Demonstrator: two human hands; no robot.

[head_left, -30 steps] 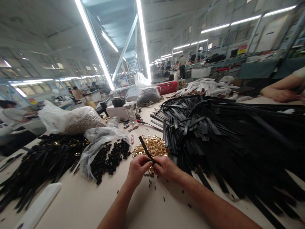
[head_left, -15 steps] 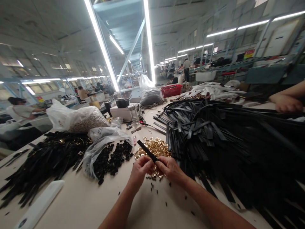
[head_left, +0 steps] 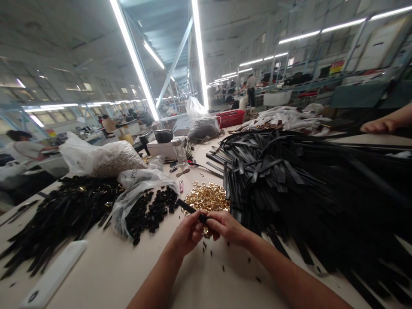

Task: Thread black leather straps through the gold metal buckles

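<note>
Both hands meet at the middle of the table, closed on one short black strap (head_left: 187, 206). My left hand (head_left: 188, 231) pinches it near its lower end, and my right hand (head_left: 225, 225) grips that end from the other side. The strap's free part points up and left. Just beyond the fingers lies a heap of gold-coloured buckles (head_left: 209, 195). Left of it are small black loops (head_left: 154, 210), spilling beside a clear plastic bag (head_left: 124, 201). Whether a buckle or loop is between my fingers is hidden.
A big pile of black straps (head_left: 267, 167) covers the right side; finished-looking straps with buckles (head_left: 64, 214) lie left. A white long object (head_left: 56, 274) is at front left. A glass jar (head_left: 178, 152) and red basket (head_left: 230, 119) stand behind. A co-worker's hand (head_left: 380, 125) rests far right.
The strap has tipped lower and further left. Both my hands have shifted slightly, still closed on it. The co-worker's hand has moved a little up and left.
</note>
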